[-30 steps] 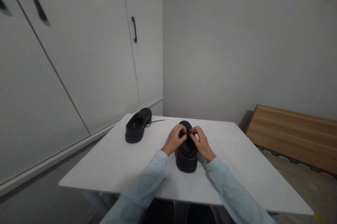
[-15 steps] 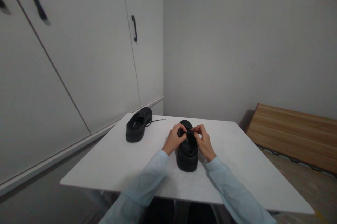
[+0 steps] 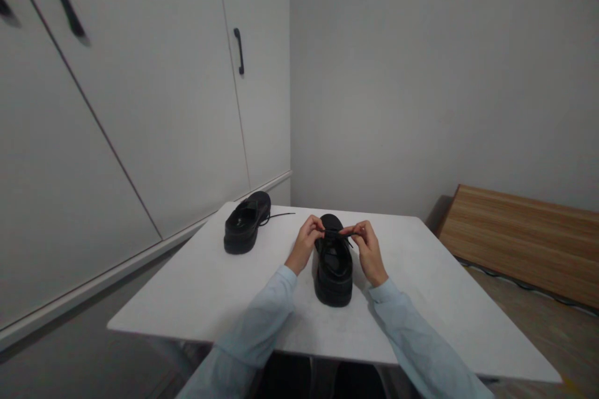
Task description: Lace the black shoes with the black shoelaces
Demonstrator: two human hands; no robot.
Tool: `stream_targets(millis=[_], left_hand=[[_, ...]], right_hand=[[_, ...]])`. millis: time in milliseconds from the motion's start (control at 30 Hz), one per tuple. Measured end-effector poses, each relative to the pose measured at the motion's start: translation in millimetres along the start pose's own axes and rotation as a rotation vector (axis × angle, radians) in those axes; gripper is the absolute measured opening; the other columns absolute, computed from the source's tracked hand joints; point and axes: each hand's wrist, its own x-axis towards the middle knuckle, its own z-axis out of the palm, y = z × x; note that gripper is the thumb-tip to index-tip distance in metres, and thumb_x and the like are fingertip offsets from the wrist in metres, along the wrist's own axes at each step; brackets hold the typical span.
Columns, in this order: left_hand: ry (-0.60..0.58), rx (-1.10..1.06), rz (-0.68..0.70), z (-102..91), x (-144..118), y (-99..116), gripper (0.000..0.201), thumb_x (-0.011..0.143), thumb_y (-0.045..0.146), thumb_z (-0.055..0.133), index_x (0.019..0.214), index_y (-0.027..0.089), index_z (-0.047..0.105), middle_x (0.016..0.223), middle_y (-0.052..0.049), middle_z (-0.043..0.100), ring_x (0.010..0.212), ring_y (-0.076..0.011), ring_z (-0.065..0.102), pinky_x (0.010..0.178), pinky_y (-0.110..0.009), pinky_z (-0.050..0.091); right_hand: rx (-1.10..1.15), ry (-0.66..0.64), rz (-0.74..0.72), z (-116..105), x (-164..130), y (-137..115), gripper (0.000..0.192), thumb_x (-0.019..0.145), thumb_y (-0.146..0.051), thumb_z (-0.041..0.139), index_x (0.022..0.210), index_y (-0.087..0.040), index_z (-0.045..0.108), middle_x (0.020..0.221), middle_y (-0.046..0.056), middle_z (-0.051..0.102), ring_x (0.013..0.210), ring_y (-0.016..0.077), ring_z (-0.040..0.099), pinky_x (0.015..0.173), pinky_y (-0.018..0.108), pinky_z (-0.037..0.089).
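Note:
A black shoe (image 3: 334,286) stands on the white table in front of me, its heel towards me and its toe pointing away. Over its tongue, black shoelace (image 3: 333,233) runs between my two hands. My left hand (image 3: 306,243), at the shoe's left side, pinches the lace between thumb and fingers. On the right side my right hand (image 3: 369,252) pinches the lace too, its index finger stretched inward along it. A short lace end hangs by the right fingers. The knot or loop itself is too small to make out.
A second black shoe (image 3: 243,230) stands at the table's back left, its lace trailing right. The white table (image 3: 187,305) ends close to my body. White cabinets (image 3: 154,105) line the left, and a wood-grain panel (image 3: 519,243) leans at the right.
My hands have moved apart, the left one slightly left and the right one slightly right, stretching the lace between them. More of the shoe's opening shows. The second shoe has not moved.

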Motion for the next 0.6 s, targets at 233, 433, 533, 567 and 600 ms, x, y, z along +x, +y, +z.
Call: stream_targets(millis=[233, 433, 533, 567, 600], left_hand=[[0.12, -0.104, -0.016, -6.2, 4, -2, 0.017, 0.08, 0.035, 0.042, 0.075, 0.019, 0.046, 0.063, 0.003, 0.04, 0.056, -0.0107, 0.041, 0.056, -0.023, 0.037], [0.193, -0.135, 0.001, -9.6, 5, -2, 0.033, 0.086, 0.044, 0.037, 0.071, 0.019, 0.052, 0.049, 0.005, 0.037, 0.05, -0.0106, 0.041, 0.061, -0.025, 0.04], [0.251, -0.204, 0.026, -13.9, 8, 1, 0.038, 0.086, 0.045, 0.036, 0.066, 0.018, 0.053, 0.057, 0.001, 0.049, 0.05, -0.0096, 0.043, 0.061, -0.025, 0.042], [0.278, -0.228, 0.036, -16.0, 9, 2, 0.039, 0.086, 0.045, 0.036, 0.065, 0.017, 0.053, 0.06, 0.0, 0.051, 0.051, -0.0093, 0.044, 0.061, -0.025, 0.042], [0.306, -0.25, 0.045, -18.4, 10, 3, 0.04, 0.086, 0.045, 0.036, 0.063, 0.017, 0.052, 0.061, -0.001, 0.052, 0.051, -0.0093, 0.045, 0.061, -0.026, 0.042]], right_hand=[[0.168, -0.006, 0.012, -5, 1, 0, 0.005, 0.079, -0.021, 0.042, 0.077, -0.024, 0.039, 0.064, -0.001, 0.06, 0.065, 0.0181, 0.06, 0.069, 0.035, 0.049], [0.247, -0.05, -0.011, -10, 2, 1, 0.021, 0.085, -0.031, 0.039, 0.075, -0.021, 0.054, 0.053, -0.001, 0.056, 0.06, 0.019, 0.061, 0.071, 0.037, 0.049], [0.22, -0.014, 0.019, -11, 3, -1, 0.027, 0.088, -0.037, 0.038, 0.08, -0.02, 0.057, 0.045, -0.004, 0.053, 0.051, 0.018, 0.06, 0.071, 0.038, 0.049], [0.204, 0.009, 0.034, -11, 4, -1, 0.026, 0.088, -0.037, 0.04, 0.08, -0.02, 0.057, 0.045, -0.005, 0.053, 0.048, 0.017, 0.059, 0.071, 0.038, 0.049], [0.185, 0.034, 0.049, -12, 4, -1, 0.024, 0.088, -0.037, 0.042, 0.08, -0.02, 0.057, 0.045, -0.005, 0.053, 0.047, 0.0159, 0.057, 0.07, 0.037, 0.049]])
